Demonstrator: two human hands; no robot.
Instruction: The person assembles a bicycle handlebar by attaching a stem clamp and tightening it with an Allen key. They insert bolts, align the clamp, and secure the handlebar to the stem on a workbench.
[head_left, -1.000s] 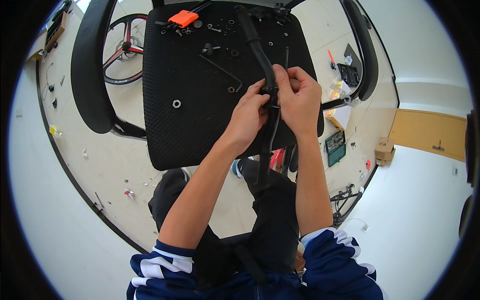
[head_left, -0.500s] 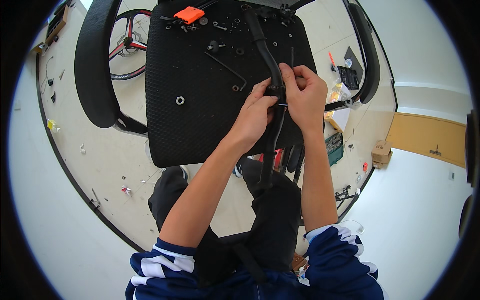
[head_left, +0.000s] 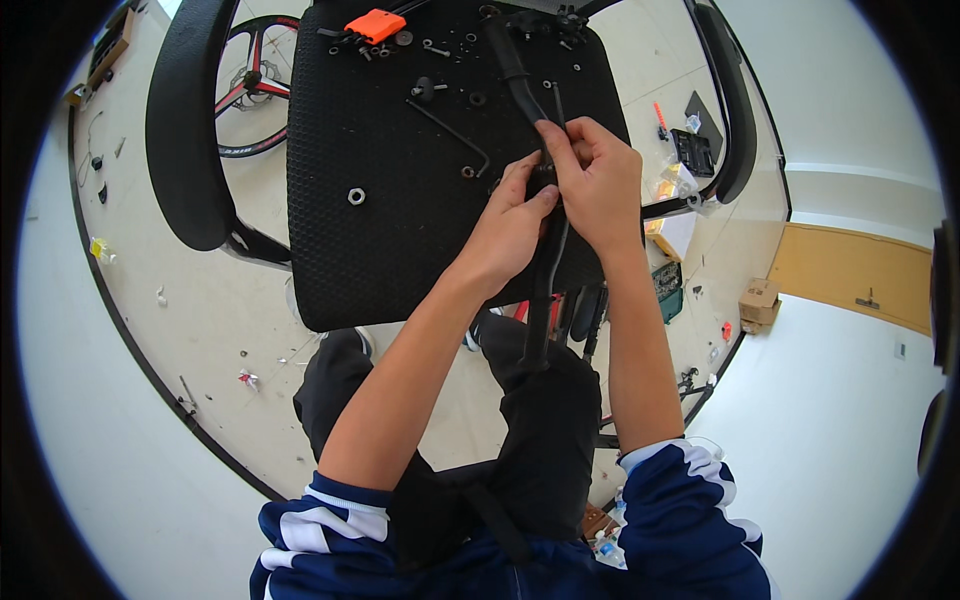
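Observation:
A long black handlebar (head_left: pixel 541 290), bent along its length, lies across the right part of the chair seat (head_left: pixel 350 265) and reaches past its front edge toward my lap. My left hand (head_left: pixel 512 228) is closed on the bar's middle, thumb and fingers around it. My right hand (head_left: pixel 598 182) pinches it from the other side, thumb along the tube. Between them, a small fitting on the bar is mostly hidden by my fingers. A long hex key (head_left: pixel 450 135) rests left of the bar, near a dark ring nut (head_left: pixel 468 172). A silver hex nut (head_left: pixel 356 196) sits farther left.
An orange hex key holder (head_left: pixel 374 26) and several bolts and washers lie at the seat's far side. Armrests (head_left: pixel 188 130) flank the seat. On the floor are a spoked wheel (head_left: pixel 254 85), an open black case (head_left: pixel 694 153) and a green toolbox (head_left: pixel 668 290).
My right hand has shifted slightly left and up along the bar, its thumb now flatter on the tube. Both hands remain on the handlebar.

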